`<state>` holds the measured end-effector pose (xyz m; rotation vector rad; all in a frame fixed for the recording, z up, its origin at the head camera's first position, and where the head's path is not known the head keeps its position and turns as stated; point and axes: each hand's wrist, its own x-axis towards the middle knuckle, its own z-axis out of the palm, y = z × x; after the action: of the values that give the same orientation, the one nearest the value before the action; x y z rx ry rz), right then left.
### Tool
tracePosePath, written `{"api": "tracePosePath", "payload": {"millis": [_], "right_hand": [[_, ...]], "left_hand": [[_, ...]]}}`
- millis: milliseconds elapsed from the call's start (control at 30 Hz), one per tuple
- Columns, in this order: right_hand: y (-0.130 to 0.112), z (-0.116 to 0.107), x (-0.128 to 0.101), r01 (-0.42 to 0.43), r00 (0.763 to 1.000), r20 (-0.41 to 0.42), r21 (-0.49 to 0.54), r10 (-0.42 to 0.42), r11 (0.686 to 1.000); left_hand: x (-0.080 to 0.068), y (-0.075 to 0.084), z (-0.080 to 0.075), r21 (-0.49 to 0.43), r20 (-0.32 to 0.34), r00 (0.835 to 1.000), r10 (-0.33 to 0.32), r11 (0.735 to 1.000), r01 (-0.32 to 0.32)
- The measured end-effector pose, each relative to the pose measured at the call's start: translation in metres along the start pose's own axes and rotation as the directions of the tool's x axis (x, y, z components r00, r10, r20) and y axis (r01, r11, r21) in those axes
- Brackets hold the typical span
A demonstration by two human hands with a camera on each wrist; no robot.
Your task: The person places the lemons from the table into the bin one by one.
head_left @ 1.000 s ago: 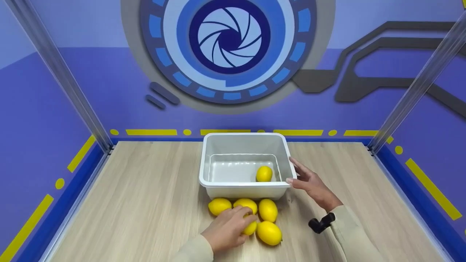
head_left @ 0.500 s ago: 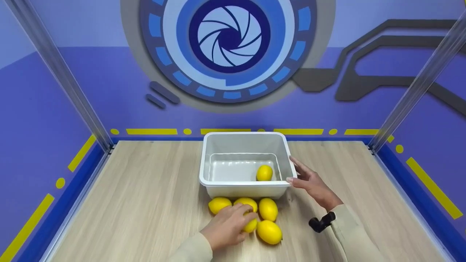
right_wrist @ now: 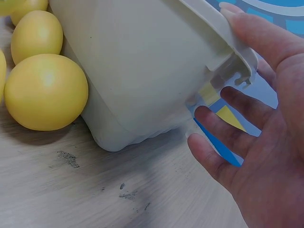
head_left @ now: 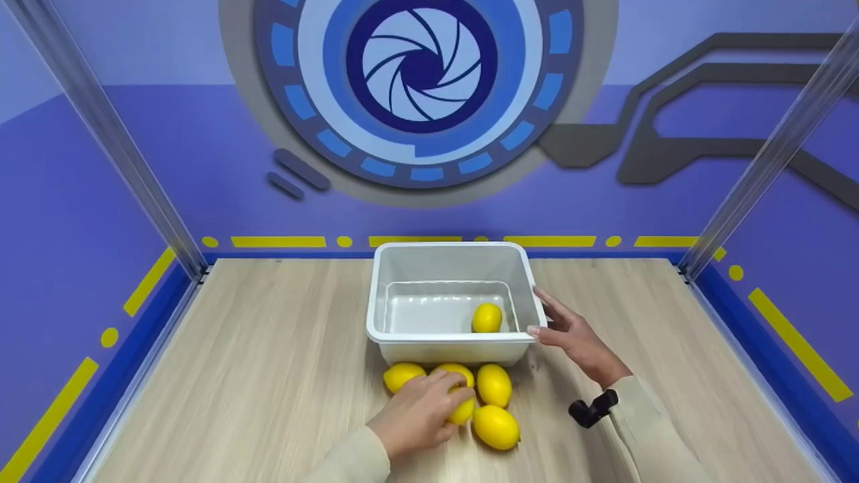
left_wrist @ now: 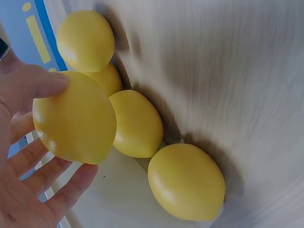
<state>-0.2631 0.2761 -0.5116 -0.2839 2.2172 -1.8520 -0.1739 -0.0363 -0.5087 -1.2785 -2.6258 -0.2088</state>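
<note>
Head view: one lemon [head_left: 486, 317] lies in bin [head_left: 445, 340], five outside. My left hand [head_left: 416, 416] curls round held lemon [left_wrist: 75, 124]; right hand [head_left: 577, 341], fingers relaxed, steadies bin.

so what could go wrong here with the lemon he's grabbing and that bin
1. The left hand grips one lemon packed tight against its neighbours; lifting it may nudge them and set them rolling across the table.
2. The right hand only touches the white bin at one corner with straight fingers, so a knock could possibly shift or turn the bin.
</note>
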Motion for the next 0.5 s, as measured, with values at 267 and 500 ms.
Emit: {"api": "tracePosePath", "payload": {"millis": [267, 500], "right_hand": [[-0.0001, -0.0001, -0.0002, -0.004, 1.0, 0.0, -0.009, 0.004, 1.0], [-0.0004, -0.0003, -0.0005, -0.006, 1.0, -0.004, -0.012, 0.006, 1.0]], "left_hand": [[0.0001, -0.0003, -0.005, -0.006, 0.006, 1.0, -0.014, 1.0, 0.014], [-0.0002, -0.0003, -0.0095, -0.011, 0.008, 1.0, -0.027, 1.0, 0.027]]}}
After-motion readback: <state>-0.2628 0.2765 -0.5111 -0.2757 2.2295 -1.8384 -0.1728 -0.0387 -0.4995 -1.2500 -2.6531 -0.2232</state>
